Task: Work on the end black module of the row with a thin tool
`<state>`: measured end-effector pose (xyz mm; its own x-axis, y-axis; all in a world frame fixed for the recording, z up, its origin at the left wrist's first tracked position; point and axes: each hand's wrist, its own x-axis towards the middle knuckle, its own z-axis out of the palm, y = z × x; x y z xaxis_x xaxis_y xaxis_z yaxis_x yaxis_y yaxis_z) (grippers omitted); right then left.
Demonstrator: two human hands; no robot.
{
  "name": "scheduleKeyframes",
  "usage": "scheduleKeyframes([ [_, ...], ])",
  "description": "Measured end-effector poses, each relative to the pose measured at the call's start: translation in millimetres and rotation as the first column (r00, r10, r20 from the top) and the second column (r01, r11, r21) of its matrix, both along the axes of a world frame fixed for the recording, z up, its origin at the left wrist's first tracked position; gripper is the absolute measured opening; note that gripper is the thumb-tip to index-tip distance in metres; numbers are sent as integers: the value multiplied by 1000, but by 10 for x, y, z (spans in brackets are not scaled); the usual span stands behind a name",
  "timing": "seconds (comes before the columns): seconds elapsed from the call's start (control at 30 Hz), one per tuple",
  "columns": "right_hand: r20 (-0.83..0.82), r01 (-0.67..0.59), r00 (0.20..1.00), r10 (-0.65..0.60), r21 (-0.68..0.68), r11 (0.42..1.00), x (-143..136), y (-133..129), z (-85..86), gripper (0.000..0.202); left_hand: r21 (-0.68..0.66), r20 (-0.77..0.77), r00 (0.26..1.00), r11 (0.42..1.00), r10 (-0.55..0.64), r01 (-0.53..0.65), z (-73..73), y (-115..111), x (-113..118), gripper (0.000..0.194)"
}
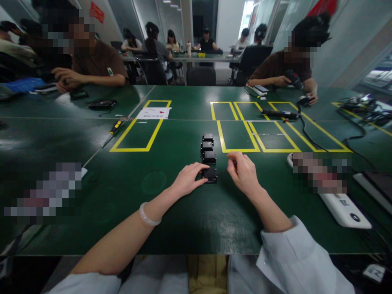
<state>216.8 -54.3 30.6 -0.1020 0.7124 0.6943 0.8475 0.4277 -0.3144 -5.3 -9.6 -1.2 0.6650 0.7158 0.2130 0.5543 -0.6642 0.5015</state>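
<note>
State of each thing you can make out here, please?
Left hand: gripping nearest black block
Right hand: curled, hold unclear
Nearest black block: on table, held
Other three blocks: lined up beyond
Yellow-black screwdriver: lying down
White paper: lying flat
Long black tool: lying down

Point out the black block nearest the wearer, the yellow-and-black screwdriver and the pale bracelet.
Nearest black block (210, 173): head view, on its upper surface.
Screwdriver (116, 127): head view, on its handle.
Bracelet (145, 217): head view, on its band.

Smooth, glossy green tabletop (186, 232), black plastic-looking blocks (209, 156), matt cloth sleeve (294, 253), smooth polished bracelet (143, 214), white paper sheet (154, 113)
</note>
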Motion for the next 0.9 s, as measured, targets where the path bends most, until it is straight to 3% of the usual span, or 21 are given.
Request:
scheduleKeyframes([
  [0.9,29,-12,999,12,11,1000,30,-17,40,14,11,1,1000,1000,-12,12,-5,8,-2,36],
])
